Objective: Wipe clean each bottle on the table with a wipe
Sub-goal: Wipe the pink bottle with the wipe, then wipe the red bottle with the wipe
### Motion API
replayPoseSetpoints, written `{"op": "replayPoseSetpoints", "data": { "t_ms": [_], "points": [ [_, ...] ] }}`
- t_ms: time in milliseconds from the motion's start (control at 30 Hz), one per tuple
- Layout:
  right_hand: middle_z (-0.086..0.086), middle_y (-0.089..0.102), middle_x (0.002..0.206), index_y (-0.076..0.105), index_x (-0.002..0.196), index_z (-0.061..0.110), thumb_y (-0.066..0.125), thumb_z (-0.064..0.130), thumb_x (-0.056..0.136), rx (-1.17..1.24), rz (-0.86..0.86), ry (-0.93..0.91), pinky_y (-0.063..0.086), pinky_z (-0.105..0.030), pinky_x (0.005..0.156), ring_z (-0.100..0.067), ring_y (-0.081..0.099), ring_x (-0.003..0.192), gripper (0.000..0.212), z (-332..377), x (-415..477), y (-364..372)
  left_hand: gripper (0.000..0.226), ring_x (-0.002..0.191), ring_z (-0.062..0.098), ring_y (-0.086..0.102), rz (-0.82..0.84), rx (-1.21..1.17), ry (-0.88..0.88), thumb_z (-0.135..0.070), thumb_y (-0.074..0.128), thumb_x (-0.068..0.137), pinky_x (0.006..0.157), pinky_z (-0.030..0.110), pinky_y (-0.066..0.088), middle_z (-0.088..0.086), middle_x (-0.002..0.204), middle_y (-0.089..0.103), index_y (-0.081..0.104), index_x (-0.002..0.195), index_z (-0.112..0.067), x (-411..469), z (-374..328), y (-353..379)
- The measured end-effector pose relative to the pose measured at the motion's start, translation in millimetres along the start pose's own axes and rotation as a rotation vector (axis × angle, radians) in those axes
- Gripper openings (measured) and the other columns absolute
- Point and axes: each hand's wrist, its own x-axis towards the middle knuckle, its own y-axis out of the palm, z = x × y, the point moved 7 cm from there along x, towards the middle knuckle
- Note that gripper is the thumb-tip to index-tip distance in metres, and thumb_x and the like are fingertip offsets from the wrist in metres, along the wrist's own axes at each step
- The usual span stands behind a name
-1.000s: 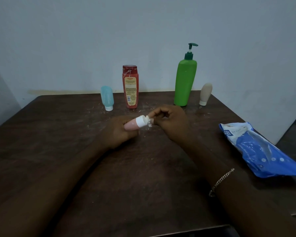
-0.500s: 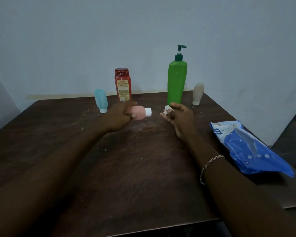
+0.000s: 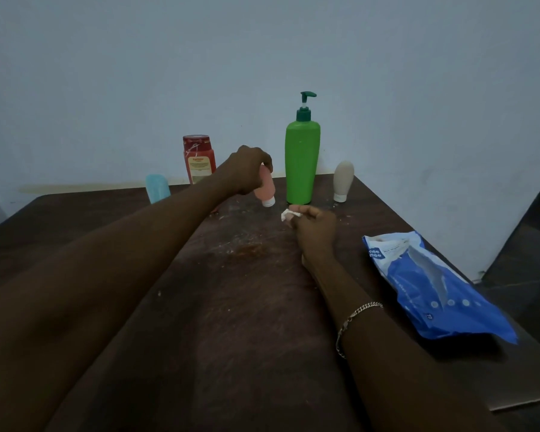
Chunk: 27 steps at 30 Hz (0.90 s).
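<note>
The left hand (image 3: 250, 169) has its fingers wrapped round the small pink bottle (image 3: 266, 191), cap-down just left of the green pump bottle (image 3: 302, 163) on the table (image 3: 231, 307), cap perhaps touching the wood, while the right hand (image 3: 315, 227) pinches a crumpled white wipe (image 3: 286, 215) close by.

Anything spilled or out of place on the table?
Yes: whitish flecks and a reddish smear litter the middle of the table. The wipe in the right hand is a small crumpled scrap. The left hand holds the pink bottle cap-down.
</note>
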Motion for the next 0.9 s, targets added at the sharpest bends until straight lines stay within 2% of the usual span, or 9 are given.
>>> {"op": "replayPoseSetpoints", "data": {
  "t_ms": [67, 133, 333, 700, 900],
  "points": [
    [-0.016, 0.073, 0.082, 0.072, 0.094, -0.004, 0.069, -0.011, 0.078, 0.078, -0.009, 0.024, 0.061, -0.026, 0.067, -0.016, 0.070, 0.068, 0.018, 0, 0, 0, 0.039, 0.112, 0.032, 0.059, -0.002, 0.005, -0.002, 0.000, 0.072, 0.079, 0.088, 0.042, 0.053, 0.014, 0.125, 0.065, 0.070, 0.115, -0.015, 8, 2, 4],
    [-0.013, 0.071, 0.078, 0.070, 0.095, -0.007, 0.066, -0.012, 0.081, 0.100, -0.013, 0.040, 0.061, -0.029, 0.067, -0.013, 0.070, 0.064, 0.016, -1, 1, -1, 0.040, 0.110, 0.033, 0.061, 0.004, 0.011, -0.014, 0.001, 0.071, 0.079, 0.088, 0.041, 0.055, 0.015, 0.126, 0.064, 0.070, 0.116, -0.015, 14, 6, 8],
    [-0.014, 0.072, 0.085, 0.070, 0.096, -0.004, 0.067, -0.011, 0.081, 0.082, 0.013, 0.055, 0.061, -0.027, 0.067, -0.018, 0.071, 0.076, 0.017, -5, 2, 3, 0.042, 0.112, 0.033, 0.061, 0.030, 0.027, -0.043, 0.001, 0.067, 0.082, 0.085, 0.037, 0.051, 0.015, 0.129, 0.062, 0.070, 0.120, -0.016, 25, 15, 18],
    [-0.013, 0.072, 0.083, 0.071, 0.093, -0.001, 0.066, -0.011, 0.080, 0.052, 0.061, 0.032, 0.061, -0.027, 0.067, -0.021, 0.072, 0.078, 0.017, -9, 5, 8, 0.045, 0.114, 0.035, 0.058, 0.065, 0.031, -0.061, -0.002, 0.065, 0.086, 0.084, 0.039, 0.050, 0.018, 0.133, 0.056, 0.062, 0.129, -0.013, 34, 16, 27],
    [-0.016, 0.073, 0.085, 0.071, 0.093, -0.001, 0.066, -0.010, 0.080, 0.027, 0.061, 0.039, 0.060, -0.026, 0.065, -0.023, 0.072, 0.078, 0.017, -10, 7, 7, 0.059, 0.123, 0.035, 0.055, 0.076, 0.021, -0.078, -0.001, 0.064, 0.086, 0.093, 0.040, 0.049, 0.018, 0.140, 0.053, 0.051, 0.142, -0.013, 29, 18, 25]
  ]
}}
